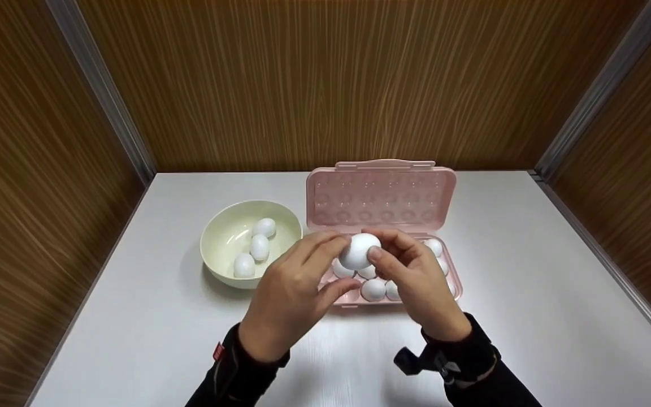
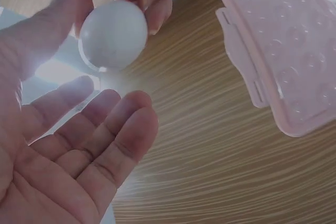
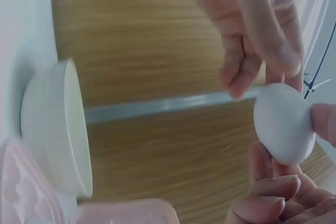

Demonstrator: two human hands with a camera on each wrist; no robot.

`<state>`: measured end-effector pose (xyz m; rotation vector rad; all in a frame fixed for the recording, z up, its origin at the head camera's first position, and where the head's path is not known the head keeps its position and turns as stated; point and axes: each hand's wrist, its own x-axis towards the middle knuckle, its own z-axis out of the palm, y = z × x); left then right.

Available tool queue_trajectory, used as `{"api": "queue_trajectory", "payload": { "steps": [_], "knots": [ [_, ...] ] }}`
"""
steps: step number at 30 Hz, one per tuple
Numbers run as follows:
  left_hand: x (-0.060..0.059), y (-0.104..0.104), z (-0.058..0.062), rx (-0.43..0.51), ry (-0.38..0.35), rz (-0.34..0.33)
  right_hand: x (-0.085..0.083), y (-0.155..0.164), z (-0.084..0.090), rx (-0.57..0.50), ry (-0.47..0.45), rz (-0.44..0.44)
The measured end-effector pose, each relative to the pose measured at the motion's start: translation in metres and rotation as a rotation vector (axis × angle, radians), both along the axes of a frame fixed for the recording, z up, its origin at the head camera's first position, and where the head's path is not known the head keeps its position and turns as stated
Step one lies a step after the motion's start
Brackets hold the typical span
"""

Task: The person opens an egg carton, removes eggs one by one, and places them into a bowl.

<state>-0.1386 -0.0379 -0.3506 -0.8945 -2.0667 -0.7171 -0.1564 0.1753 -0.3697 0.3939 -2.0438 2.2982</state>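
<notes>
A white egg (image 1: 360, 251) is held up over the pink egg carton (image 1: 456, 282). My right hand (image 1: 424, 282) pinches the egg between thumb and fingers, the thumb (image 3: 326, 121) pressing its side in the right wrist view. On the egg's other side, my left hand (image 1: 294, 288) has its fingertips right at the shell. Its thumb stands apart below, and the left wrist view shows several extended fingers (image 2: 128, 129) spread beside the egg (image 2: 114, 35). Several white eggs (image 1: 373, 290) sit in the carton, partly hidden by both hands.
To the left stands a pale green bowl (image 1: 215, 257) with three white eggs (image 1: 259, 247) inside. The carton's lid (image 1: 381, 198) stands raised at the back. Wood-patterned panels (image 1: 331, 85) enclose the white table (image 1: 133, 316) at the back and both sides.
</notes>
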Motion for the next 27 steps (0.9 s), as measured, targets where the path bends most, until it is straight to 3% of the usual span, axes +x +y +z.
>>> {"api": "queue_trajectory", "payload": {
  "steps": [6,19,24,27],
  "knots": [
    [0.005,0.008,0.005,-0.009,0.012,0.0,0.011,-0.006,0.001,-0.079,-0.015,0.087],
    [0.012,0.003,0.006,-0.085,0.075,0.021,0.015,-0.01,-0.003,-0.033,0.01,0.173],
    [0.009,0.0,0.005,-0.112,0.062,0.015,0.013,-0.011,-0.005,0.016,-0.004,0.163],
    [0.008,-0.003,0.004,-0.118,0.038,0.01,0.011,-0.012,-0.007,0.062,0.033,0.169]
  ]
}}
